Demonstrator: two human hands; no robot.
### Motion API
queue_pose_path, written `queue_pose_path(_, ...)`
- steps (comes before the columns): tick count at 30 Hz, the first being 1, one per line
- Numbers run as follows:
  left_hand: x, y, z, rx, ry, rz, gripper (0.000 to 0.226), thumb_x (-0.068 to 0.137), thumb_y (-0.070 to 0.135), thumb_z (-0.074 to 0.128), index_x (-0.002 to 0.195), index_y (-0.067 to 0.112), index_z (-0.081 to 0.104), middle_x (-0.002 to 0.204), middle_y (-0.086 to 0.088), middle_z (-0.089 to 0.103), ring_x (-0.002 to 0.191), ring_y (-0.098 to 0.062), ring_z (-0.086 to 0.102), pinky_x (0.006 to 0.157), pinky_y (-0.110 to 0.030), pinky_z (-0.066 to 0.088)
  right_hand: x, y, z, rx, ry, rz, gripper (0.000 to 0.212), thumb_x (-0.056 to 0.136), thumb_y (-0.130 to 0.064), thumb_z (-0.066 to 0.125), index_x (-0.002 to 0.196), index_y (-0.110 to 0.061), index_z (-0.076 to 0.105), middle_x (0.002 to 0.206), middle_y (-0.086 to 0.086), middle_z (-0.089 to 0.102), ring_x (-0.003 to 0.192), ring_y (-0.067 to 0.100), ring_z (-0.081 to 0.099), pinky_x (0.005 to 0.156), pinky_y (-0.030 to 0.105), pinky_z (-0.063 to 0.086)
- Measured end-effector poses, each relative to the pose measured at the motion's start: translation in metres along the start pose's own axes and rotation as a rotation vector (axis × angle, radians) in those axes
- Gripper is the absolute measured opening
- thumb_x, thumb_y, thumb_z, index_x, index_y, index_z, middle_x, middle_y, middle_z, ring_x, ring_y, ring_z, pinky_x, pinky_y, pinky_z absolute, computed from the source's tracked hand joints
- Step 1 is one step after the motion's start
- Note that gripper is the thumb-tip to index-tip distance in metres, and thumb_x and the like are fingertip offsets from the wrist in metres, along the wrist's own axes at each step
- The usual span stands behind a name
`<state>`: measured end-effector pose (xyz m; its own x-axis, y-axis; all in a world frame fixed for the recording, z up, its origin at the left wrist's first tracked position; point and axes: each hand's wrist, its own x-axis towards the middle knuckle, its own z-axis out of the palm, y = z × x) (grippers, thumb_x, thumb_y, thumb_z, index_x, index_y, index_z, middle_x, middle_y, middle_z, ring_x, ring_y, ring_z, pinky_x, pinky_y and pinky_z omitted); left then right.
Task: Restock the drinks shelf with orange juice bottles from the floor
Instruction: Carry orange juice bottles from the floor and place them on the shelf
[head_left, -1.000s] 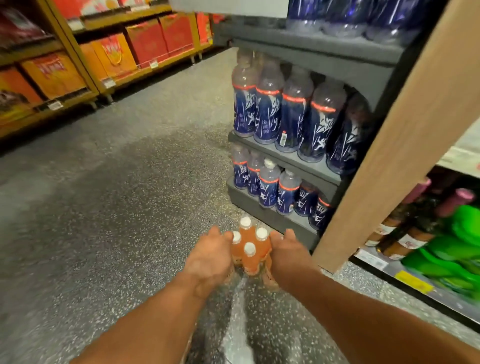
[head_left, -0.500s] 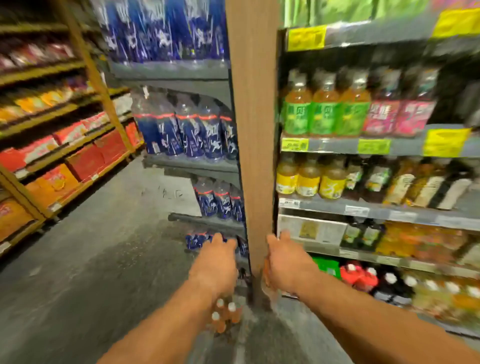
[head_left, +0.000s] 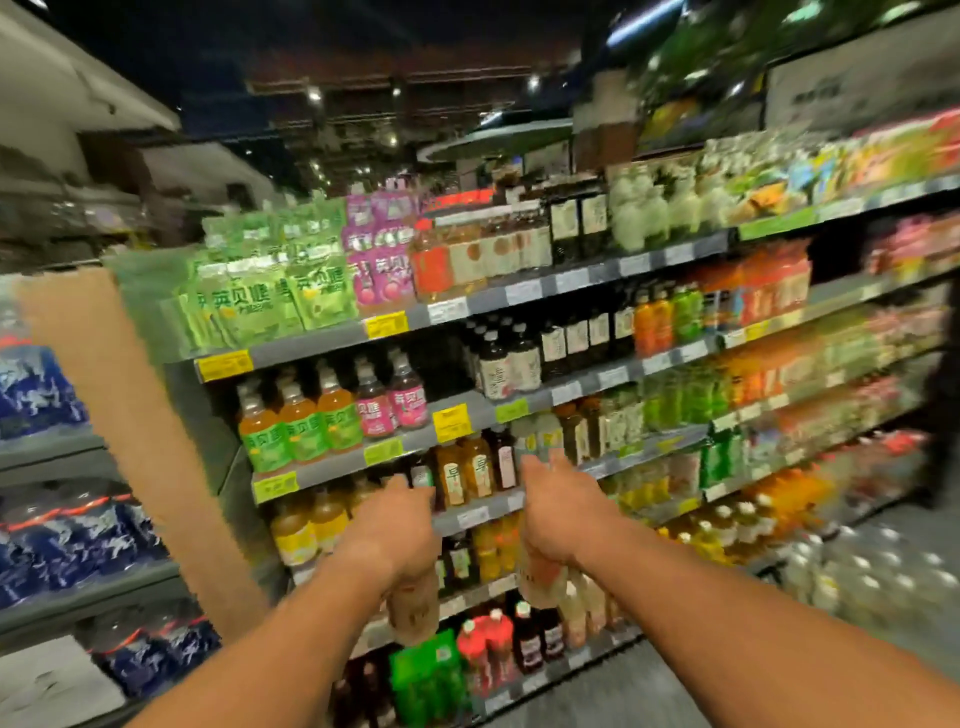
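Now, in the head view, both hands are raised at lower centre of the frame, in front of the drinks shelf (head_left: 470, 517). The left hand (head_left: 397, 530) has its fingers curled down around blurred orange juice bottles (head_left: 414, 605) hanging beneath it; the right hand (head_left: 563, 512) grips another blurred cluster (head_left: 558, 587) the same way. How many bottles each holds cannot be told.

Shelves hold rows of bottles: amber drinks with green labels (head_left: 301, 423) at centre left, pink-labelled ones beside them, dark bottles (head_left: 511, 358) above centre, red-capped bottles (head_left: 485, 652) at the bottom.

Half a second ago the hands were lower, the bottles near the floor; they have since been lifted to mid-shelf height, and the view has tilted up.

Blue-labelled bottles (head_left: 36, 387) fill the left edge beyond a tan wooden post (head_left: 135, 415). Grey floor (head_left: 649, 686) shows at lower right, a dark ceiling with spotlights on top.
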<state>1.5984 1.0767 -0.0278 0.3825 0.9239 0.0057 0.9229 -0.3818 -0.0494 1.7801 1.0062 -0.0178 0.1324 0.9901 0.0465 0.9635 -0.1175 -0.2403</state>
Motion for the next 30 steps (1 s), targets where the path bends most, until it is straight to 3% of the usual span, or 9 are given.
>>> queue_pose_path(4,0.028,0.117,-0.026,0.005,0.068,0.145,0.027,0.083,0.026,0.051,0.109,0.019,0.056,0.111,-0.01,0.051,0.104,-0.034,0.058,0.087,-0.04,0.049,-0.032,0.103,-0.051,-0.064,0.06,0.073,0.049,0.091,-0.015,0.053,0.136,-0.011,0.035,0.135,0.018,0.039,0.112,0.035,0.054,0.087,0.04,0.046)
queue_pose_path(10,0.057,0.297,-0.047,-0.077,0.065,0.237,0.028,0.082,0.019,0.046,0.109,0.02,0.056,0.113,-0.012,0.053,0.106,-0.034,0.056,0.085,-0.041,0.049,-0.065,0.26,-0.109,-0.059,0.109,0.177,0.045,0.091,-0.013,0.051,0.134,-0.009,0.036,0.132,0.021,0.037,0.103,0.036,0.058,0.081,0.041,0.05)
queue_pose_path(13,0.073,0.377,-0.055,-0.12,0.08,0.283,0.032,0.084,0.014,0.046,0.114,0.018,0.053,0.114,-0.01,0.053,0.104,-0.032,0.057,0.076,-0.037,0.046,-0.073,0.329,-0.131,-0.055,0.123,0.247,0.047,0.09,-0.011,0.051,0.135,-0.011,0.038,0.134,0.017,0.038,0.112,0.035,0.054,0.086,0.042,0.049)
queue_pose_path(16,0.101,0.452,-0.056,-0.167,0.075,0.36,0.027,0.087,0.016,0.047,0.114,0.016,0.055,0.115,-0.011,0.055,0.104,-0.031,0.058,0.076,-0.036,0.047,-0.072,0.395,-0.143,-0.057,0.143,0.298,0.045,0.088,-0.012,0.05,0.132,-0.012,0.039,0.131,0.014,0.041,0.11,0.033,0.053,0.088,0.04,0.045)
queue_pose_path(19,0.136,0.52,-0.05,-0.179,0.063,0.399,0.024,0.089,0.027,0.05,0.112,0.02,0.055,0.114,-0.007,0.053,0.099,-0.029,0.058,0.072,-0.035,0.047,-0.06,0.457,-0.15,-0.031,0.15,0.339,0.043,0.086,-0.009,0.047,0.128,-0.013,0.04,0.132,0.013,0.039,0.11,0.034,0.052,0.087,0.04,0.043)
queue_pose_path(22,0.172,0.582,-0.047,-0.158,0.044,0.437,0.03,0.084,0.019,0.046,0.113,0.017,0.055,0.114,-0.01,0.052,0.1,-0.031,0.058,0.074,-0.038,0.049,-0.042,0.518,-0.16,-0.028,0.152,0.421,0.048,0.087,-0.008,0.046,0.133,-0.016,0.036,0.134,0.012,0.037,0.114,0.034,0.053,0.088,0.043,0.042)
queue_pose_path(25,0.214,0.636,-0.051,-0.136,0.035,0.477,0.016,0.084,0.016,0.045,0.099,0.017,0.051,0.112,-0.013,0.051,0.097,-0.033,0.057,0.072,-0.039,0.047,-0.015,0.578,-0.166,-0.012,0.181,0.444,0.048,0.089,-0.008,0.046,0.135,-0.015,0.035,0.133,0.014,0.038,0.108,0.034,0.055,0.081,0.04,0.045)
queue_pose_path(30,0.289,0.714,-0.062,-0.137,0.078,0.507,0.028,0.086,0.02,0.045,0.112,0.015,0.055,0.116,-0.012,0.051,0.103,-0.034,0.056,0.078,-0.041,0.049,0.029,0.668,-0.192,0.006,0.212,0.454,0.025,0.093,-0.01,0.05,0.117,-0.013,0.041,0.122,0.013,0.042,0.101,0.032,0.057,0.071,0.036,0.043)
